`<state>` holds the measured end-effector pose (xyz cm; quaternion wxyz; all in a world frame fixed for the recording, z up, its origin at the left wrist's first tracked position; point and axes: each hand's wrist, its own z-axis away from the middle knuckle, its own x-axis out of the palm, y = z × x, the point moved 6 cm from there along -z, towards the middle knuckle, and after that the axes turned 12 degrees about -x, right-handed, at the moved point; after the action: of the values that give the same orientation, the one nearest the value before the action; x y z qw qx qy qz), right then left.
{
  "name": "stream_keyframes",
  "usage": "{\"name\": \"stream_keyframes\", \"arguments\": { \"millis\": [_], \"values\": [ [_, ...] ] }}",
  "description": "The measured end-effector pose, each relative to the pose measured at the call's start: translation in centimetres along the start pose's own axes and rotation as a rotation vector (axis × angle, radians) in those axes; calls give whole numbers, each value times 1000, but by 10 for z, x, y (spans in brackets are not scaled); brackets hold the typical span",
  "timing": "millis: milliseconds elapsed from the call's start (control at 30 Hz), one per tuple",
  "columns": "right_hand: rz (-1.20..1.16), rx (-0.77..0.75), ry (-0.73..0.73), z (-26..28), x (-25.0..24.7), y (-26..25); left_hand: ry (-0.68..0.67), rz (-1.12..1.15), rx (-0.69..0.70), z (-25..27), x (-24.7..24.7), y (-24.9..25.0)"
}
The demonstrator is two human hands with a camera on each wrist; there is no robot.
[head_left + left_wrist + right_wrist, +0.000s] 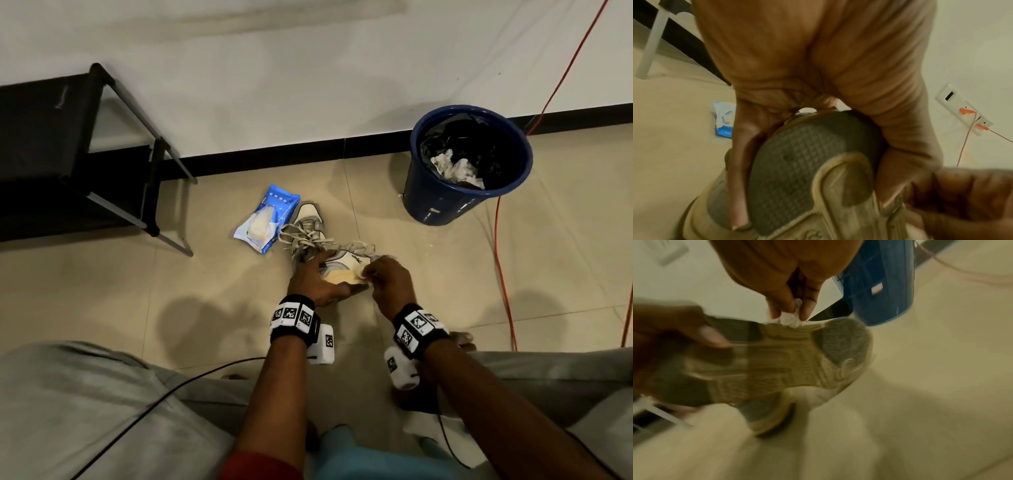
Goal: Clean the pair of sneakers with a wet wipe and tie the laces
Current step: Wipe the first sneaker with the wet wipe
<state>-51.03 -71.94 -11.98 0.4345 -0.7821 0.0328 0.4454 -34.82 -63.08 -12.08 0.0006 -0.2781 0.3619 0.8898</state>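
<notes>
My left hand [317, 277] grips the heel end of a white and grey sneaker [346, 265] turned on its side, its sole [807, 170] facing me. My right hand [383, 275] pinches a crumpled white wet wipe [791, 319] against the sole's edge [812, 326]. The second sneaker [306, 222] stands on the floor just beyond, its laces [301, 236] loose. A blue pack of wet wipes [267, 219] lies to its left, flap open.
A blue bucket [469, 164] lined with a black bag holds used wipes at the right. A black metal rack [68, 154] stands at the left wall. An orange cable [503, 246] runs along the floor on the right. My knees frame the bottom.
</notes>
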Motion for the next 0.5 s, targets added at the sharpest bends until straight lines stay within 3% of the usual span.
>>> {"name": "stream_keyframes", "arguments": {
  "millis": [133, 333, 500],
  "values": [
    [148, 45, -35, -6, -16, 34, -20, 30, -1, -2, -1, 4],
    [-94, 6, -18, -4, 7, -12, -38, 45, -7, -4, -2, 4],
    [32, 97, 1, -7, -21, 28, -28, 44, -19, -6, -1, 1]
  ]
}}
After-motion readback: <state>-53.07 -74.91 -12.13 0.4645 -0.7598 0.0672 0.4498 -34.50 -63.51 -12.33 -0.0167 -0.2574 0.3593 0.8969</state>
